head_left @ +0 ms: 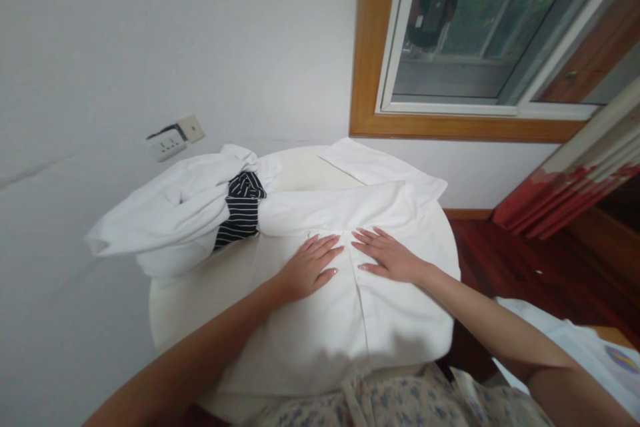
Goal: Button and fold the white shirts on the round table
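A white garment (pixel 320 327) lies spread over a round cream table (pixel 185 307), with a seam or slit running down its middle toward me. My left hand (pixel 311 267) rests flat on it, left of that line, fingers stretched out. On the other side of the line, my right hand (pixel 387 255) lies flat too, its fingers apart and pointing left. Neither hand grips the cloth. Beyond my fingertips a folded band of white cloth crosses the garment, and a white sleeve-like piece (pixel 385 163) reaches toward the table's far right edge.
At the table's left, a heap of white cloth (pixel 170 203) with black striped fabric (pixel 240 213) overhangs the edge near the wall. A socket (pixel 167 143) is above it. A wood-framed window (pixel 365 80), a red-and-white curtain (pixel 540 200) and a printed white cloth (pixel 565 347) are to the right.
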A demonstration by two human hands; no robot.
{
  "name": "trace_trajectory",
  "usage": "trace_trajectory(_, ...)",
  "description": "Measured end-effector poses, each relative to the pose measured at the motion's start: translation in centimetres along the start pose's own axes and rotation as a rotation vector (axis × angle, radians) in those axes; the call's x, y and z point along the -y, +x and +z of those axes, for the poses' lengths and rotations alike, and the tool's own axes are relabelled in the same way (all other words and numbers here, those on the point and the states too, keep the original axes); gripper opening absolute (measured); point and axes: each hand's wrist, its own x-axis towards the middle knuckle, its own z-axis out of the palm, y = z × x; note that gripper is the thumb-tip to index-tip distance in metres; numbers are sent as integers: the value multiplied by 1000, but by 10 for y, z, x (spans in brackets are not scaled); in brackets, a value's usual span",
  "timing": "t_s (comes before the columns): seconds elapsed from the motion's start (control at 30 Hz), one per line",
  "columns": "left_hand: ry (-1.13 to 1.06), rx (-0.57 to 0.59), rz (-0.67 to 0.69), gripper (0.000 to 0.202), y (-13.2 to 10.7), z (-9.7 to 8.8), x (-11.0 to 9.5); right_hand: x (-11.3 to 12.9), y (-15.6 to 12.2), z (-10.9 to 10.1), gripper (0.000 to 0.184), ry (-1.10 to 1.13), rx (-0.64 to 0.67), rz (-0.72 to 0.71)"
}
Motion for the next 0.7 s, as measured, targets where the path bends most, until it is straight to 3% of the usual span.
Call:
trace_trajectory(0.17, 8, 11, 77, 39, 1, -2, -14, 18, -7, 0, 45, 17, -17, -53)
trace_trajectory(0.3, -68, 43, 87, 39, -7, -4, -34, 43, -23, -1, 53, 74, 45, -61)
trace_trajectory(0.53, -115, 114, 67, 56, -31, -17, -60, 76, -52, -4, 65, 77, 76, 3)
trace_trajectory(0.7, -117, 190, 84, 67, -46, -23, -81, 93, -71, 0, 60, 66, 48, -6)
